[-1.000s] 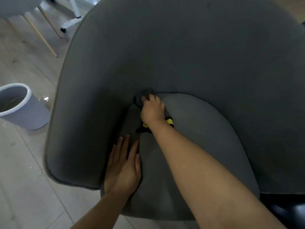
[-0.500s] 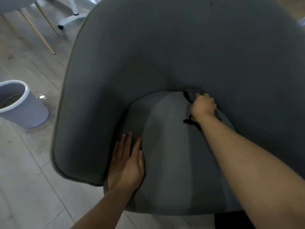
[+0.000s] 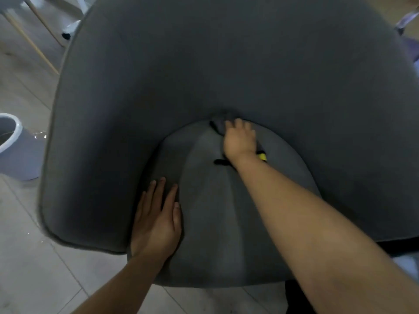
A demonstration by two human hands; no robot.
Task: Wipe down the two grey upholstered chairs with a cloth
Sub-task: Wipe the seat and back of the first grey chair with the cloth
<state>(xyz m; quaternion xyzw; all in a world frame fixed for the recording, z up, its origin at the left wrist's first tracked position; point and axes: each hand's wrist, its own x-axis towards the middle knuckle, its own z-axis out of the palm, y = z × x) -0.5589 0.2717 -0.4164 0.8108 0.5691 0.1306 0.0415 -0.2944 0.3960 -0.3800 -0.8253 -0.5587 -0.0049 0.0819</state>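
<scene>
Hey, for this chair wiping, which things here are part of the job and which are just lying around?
Job: grey chair; cloth, gripped by the right hand at the seat crease; left hand, flat on the seat; bucket, probably rinse water; other chair at top left, likely the second one.
Lying about: white wheeled stand; water splashes beside the bucket.

Mostly buried under the right hand [image 3: 239, 141]: cloth [image 3: 218, 126], just a dark fold and a yellow tag showing. Fingertips smeared by blur. Cropped at nine o'clock: bucket [image 3: 20, 159]. At eleven, only legs of a second chair [image 3: 31, 44]. At two, lilac shape [image 3: 412, 46], unidentifiable.
</scene>
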